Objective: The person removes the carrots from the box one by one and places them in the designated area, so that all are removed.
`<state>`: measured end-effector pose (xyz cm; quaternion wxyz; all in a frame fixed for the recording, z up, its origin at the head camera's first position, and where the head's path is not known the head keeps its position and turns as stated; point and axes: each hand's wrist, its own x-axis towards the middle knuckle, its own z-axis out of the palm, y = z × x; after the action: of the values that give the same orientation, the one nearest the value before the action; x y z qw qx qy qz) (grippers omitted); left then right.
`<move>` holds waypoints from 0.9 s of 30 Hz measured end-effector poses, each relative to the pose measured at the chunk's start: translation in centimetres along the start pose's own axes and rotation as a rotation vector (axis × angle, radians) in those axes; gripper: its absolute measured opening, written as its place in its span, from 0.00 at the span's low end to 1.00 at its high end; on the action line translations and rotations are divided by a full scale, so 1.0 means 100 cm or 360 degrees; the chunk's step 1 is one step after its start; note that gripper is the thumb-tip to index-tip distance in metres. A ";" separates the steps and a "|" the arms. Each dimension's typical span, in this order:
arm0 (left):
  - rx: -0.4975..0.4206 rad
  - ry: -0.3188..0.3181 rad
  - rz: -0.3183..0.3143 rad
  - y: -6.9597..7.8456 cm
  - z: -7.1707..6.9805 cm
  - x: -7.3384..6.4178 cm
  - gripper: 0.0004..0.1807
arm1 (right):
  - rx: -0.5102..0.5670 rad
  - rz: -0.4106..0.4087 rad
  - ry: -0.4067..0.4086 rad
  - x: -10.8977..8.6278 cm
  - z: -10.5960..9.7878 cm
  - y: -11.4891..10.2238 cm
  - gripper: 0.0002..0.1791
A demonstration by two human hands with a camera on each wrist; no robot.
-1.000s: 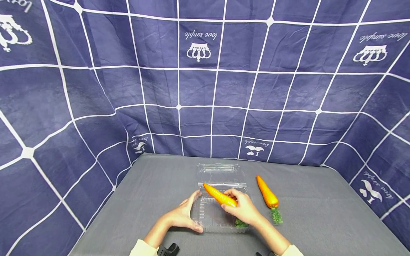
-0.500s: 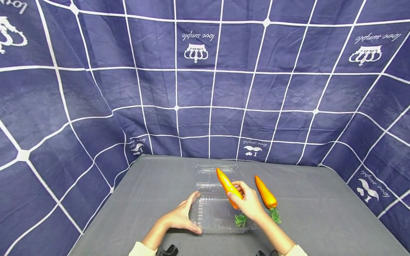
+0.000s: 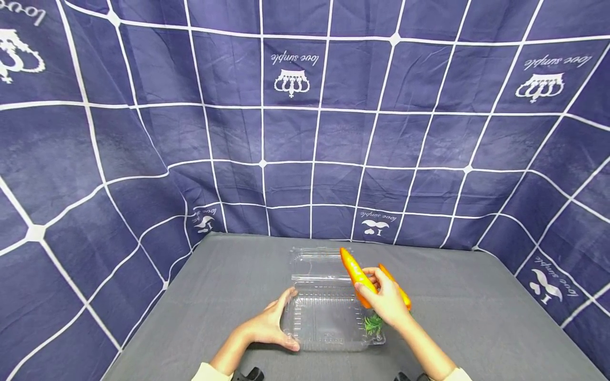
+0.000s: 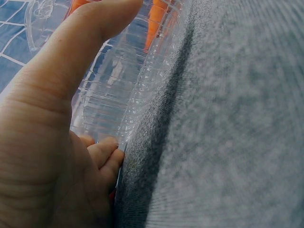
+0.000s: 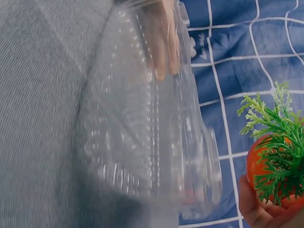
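Note:
A clear plastic clamshell container [image 3: 329, 323] lies with its lid [image 3: 316, 263] folded back behind it. My left hand [image 3: 269, 325] spans the container's left end, thumb at the front and fingers toward the back, holding it. In the left wrist view the fingertips [image 4: 104, 151] touch its side. Over the container's right edge, my right hand [image 3: 388, 301] grips an orange carrot [image 3: 355, 270], tip pointing up and back to the left. Its green leaves [image 5: 280, 147] hang below the hand. Another carrot [image 3: 405, 300] lies on the table, partly hidden behind my right hand.
A grey cloth [image 3: 229, 286] covers the table. Behind it and at both sides hangs a dark blue curtain [image 3: 333, 137] with white grid lines.
My right hand has carried the carrot rightward, from over the container's middle to its right edge, its tip turning further away. The left hand keeps its place at the container.

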<state>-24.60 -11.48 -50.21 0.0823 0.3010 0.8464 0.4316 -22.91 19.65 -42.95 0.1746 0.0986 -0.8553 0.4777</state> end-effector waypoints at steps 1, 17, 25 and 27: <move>-0.0002 -0.0005 0.0000 0.000 0.000 0.000 0.71 | -0.0024 0.0004 0.0014 0.000 -0.002 0.001 0.17; 0.0015 -0.0022 -0.0011 -0.002 -0.005 -0.004 0.72 | -0.0172 0.0171 0.0177 -0.004 -0.026 0.024 0.19; 0.0016 0.0001 0.0013 -0.002 -0.002 -0.002 0.72 | -0.0288 0.0254 0.0191 -0.004 -0.056 0.036 0.20; 0.0011 -0.0001 0.0023 -0.001 -0.002 -0.001 0.72 | -0.0320 0.0270 0.0202 -0.003 -0.064 0.038 0.20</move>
<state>-24.67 -11.71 -50.20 0.0784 0.3075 0.8457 0.4290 -22.59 27.11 -42.98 0.1963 -0.0225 -0.8914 0.4079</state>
